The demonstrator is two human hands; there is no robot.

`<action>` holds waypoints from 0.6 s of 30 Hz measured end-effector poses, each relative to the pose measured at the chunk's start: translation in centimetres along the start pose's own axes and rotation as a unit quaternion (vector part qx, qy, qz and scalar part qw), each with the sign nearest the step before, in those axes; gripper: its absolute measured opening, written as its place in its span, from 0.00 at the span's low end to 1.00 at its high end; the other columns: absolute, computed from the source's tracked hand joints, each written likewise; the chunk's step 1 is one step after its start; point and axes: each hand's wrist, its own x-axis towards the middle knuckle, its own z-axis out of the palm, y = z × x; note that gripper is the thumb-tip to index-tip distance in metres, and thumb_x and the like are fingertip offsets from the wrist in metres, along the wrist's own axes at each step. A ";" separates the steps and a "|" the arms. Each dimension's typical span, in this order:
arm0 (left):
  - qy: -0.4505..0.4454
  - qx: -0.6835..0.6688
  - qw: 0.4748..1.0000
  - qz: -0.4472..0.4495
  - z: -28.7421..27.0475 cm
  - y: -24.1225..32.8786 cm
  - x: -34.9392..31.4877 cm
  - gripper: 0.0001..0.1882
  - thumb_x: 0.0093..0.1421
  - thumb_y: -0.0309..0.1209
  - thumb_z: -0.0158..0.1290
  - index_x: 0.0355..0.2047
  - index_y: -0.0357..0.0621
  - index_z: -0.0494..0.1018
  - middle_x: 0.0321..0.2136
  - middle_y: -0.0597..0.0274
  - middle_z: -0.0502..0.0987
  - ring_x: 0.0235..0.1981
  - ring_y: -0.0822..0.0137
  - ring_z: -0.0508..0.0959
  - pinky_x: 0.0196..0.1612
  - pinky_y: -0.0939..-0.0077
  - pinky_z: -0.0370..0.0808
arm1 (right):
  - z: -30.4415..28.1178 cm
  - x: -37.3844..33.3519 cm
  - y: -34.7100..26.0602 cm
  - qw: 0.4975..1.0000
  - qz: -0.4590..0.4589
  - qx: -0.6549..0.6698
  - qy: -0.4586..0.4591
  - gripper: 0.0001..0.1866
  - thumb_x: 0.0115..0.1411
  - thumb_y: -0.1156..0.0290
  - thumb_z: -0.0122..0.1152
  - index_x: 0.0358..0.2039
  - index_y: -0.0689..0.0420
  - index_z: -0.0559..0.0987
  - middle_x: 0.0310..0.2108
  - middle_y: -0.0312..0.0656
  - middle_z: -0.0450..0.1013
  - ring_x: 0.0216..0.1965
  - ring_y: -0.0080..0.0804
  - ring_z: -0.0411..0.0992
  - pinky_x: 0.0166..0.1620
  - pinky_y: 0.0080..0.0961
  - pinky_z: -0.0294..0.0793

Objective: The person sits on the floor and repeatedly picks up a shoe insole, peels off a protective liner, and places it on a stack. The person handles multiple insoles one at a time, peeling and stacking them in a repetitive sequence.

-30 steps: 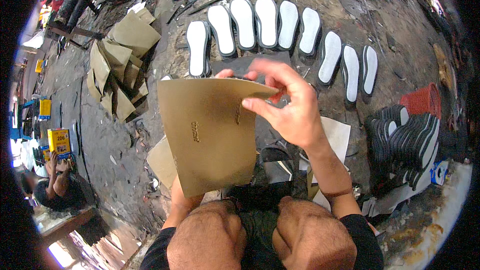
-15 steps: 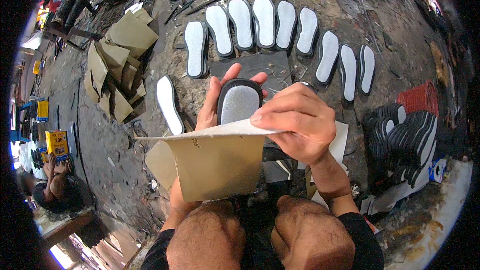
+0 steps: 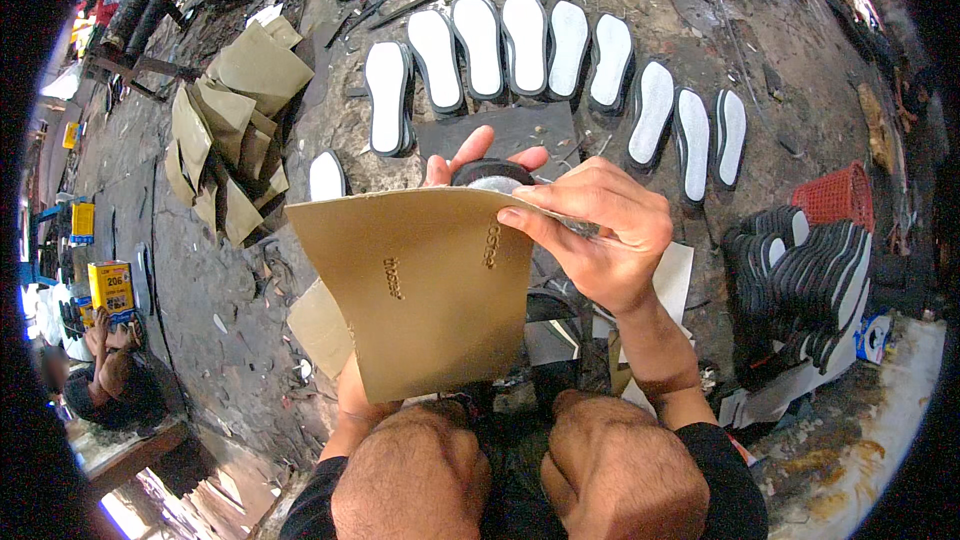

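My right hand [image 3: 610,230] pinches the top right edge of a tan sheet [image 3: 430,310], thumb on the near face. The sheet is slightly curved, has stamped marks, and stands up in front of me above my knees. Behind it my left hand [image 3: 466,146] holds a shoe sole [image 3: 492,178] with a black rim and a whitish face. Only the sole's rounded top end and some fingertips show over the sheet; the palm and the rest of the sole are hidden. Beyond them lies a dark flat slab [image 3: 510,135] on the ground.
Several white-faced soles [image 3: 526,45] lie in an arc ahead, with another sole [image 3: 327,176] at left. Tan sheets [image 3: 240,120] are heaped at far left. On the right are stacked soles [image 3: 815,275] and a red basket [image 3: 838,195]. Another person [image 3: 110,375] sits at far left.
The sheet's far edge has risen and its face has turned toward me, covering most of the sole and my left hand. My right hand keeps its pinch on the edge.
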 end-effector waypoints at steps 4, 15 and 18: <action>-0.074 -0.200 0.977 -0.001 -1.3 -0.2 0.1 0.33 0.70 0.56 0.43 0.69 0.52 0.58 0.60 0.29 0.66 0.57 0.41 0.75 0.54 0.53 0.80 | 0.8 0.0 -0.2 1.000 0.023 0.011 0.005 0.14 0.46 0.80 0.79 0.34 0.61 0.85 0.29 0.40 0.81 0.28 0.27 0.76 0.31 0.23 0.74; 0.020 0.316 0.948 0.036 -2.0 -0.7 1.4 0.30 0.70 0.50 0.49 0.64 0.44 0.66 0.55 0.41 0.75 0.56 0.55 0.77 0.56 0.62 0.77 | 4.2 -5.1 0.4 0.847 0.385 0.363 0.050 0.53 0.47 0.78 0.79 0.68 0.62 0.54 0.55 0.46 0.71 0.56 0.35 0.71 0.60 0.34 0.71; 0.256 0.286 0.918 0.103 -5.8 2.8 2.0 0.21 0.68 0.33 0.56 0.57 0.34 0.73 0.46 0.52 0.81 0.43 0.69 0.81 0.53 0.67 0.76 | 3.8 -3.9 1.0 0.830 0.417 0.367 0.054 0.40 0.44 0.79 0.79 0.57 0.62 0.69 0.47 0.43 0.77 0.49 0.34 0.77 0.56 0.32 0.75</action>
